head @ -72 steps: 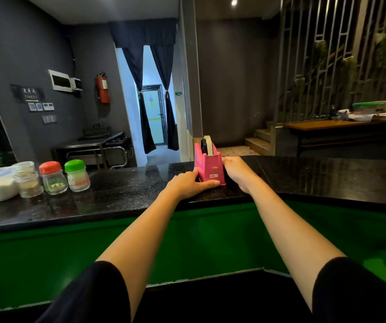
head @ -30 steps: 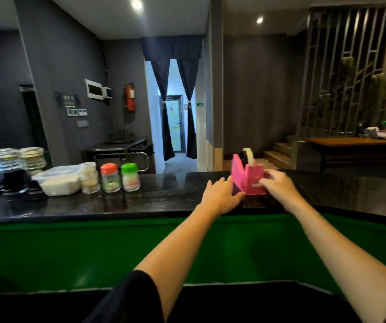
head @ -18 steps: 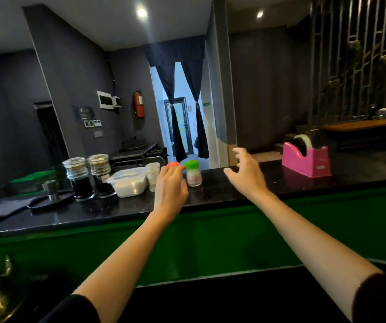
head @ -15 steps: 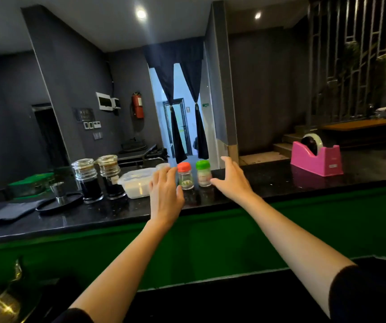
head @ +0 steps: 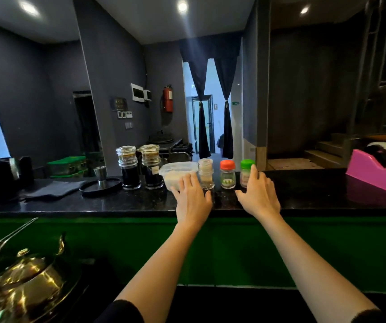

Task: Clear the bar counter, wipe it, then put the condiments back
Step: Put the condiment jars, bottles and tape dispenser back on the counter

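On the black bar counter (head: 304,197) stand three small shakers in a row: a clear-lidded one (head: 206,170), a red-lidded one (head: 227,174) and a green-lidded one (head: 246,167). My left hand (head: 193,198) reaches with straight fingers to the clear plastic tub (head: 175,172) and the clear-lidded shaker. My right hand (head: 258,194) is spread open, its fingers touching the green-lidded shaker's right side. Neither hand grips anything.
Two dark sauce bottles (head: 139,170) stand left of the tub. Further left lie a black round tray with a metal jigger (head: 101,183) and a folded dark cloth (head: 54,188). A pink tape dispenser (head: 379,170) sits at the right. Brass ware (head: 21,285) gleams below left.
Both hands let go of the pink tape dispenser and moved left to the shakers. They have closed in on the tub and the green-lidded shaker.
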